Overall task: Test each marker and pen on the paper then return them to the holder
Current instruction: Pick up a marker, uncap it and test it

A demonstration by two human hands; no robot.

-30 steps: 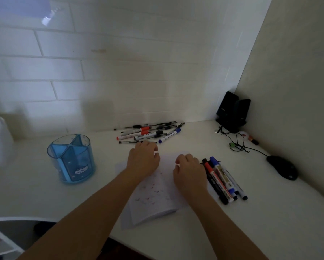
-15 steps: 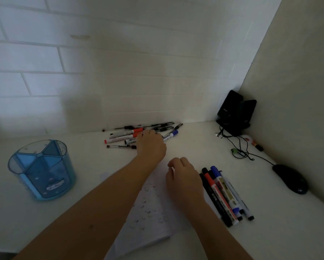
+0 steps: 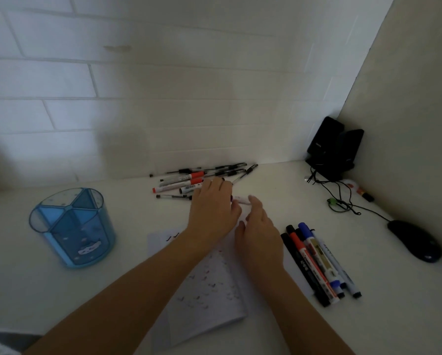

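Note:
A blue transparent holder (image 3: 71, 226) with empty compartments stands at the left of the white desk. The paper (image 3: 209, 288), dotted with small test marks, lies under my forearms. Behind it a loose pile of pens and markers (image 3: 189, 179) lies by the wall. My left hand (image 3: 212, 208) is at the pile's near edge and grips a white-barrelled marker (image 3: 241, 199), whose end sticks out to the right. Right beside it, my right hand (image 3: 259, 228) has relaxed fingers whose tips reach the marker's free end. Several markers (image 3: 317, 262) lie in a row right of the paper.
Two black speakers (image 3: 335, 147) stand in the far right corner with a tangle of cable (image 3: 342, 201) in front. A black mouse (image 3: 414, 243) sits by the right wall. A small orange-tipped item (image 3: 362, 192) lies near the speakers.
My left hand reached into the pile and drew back a little with a marker. My right hand lifted off the paper and moved forward to the marker's end.

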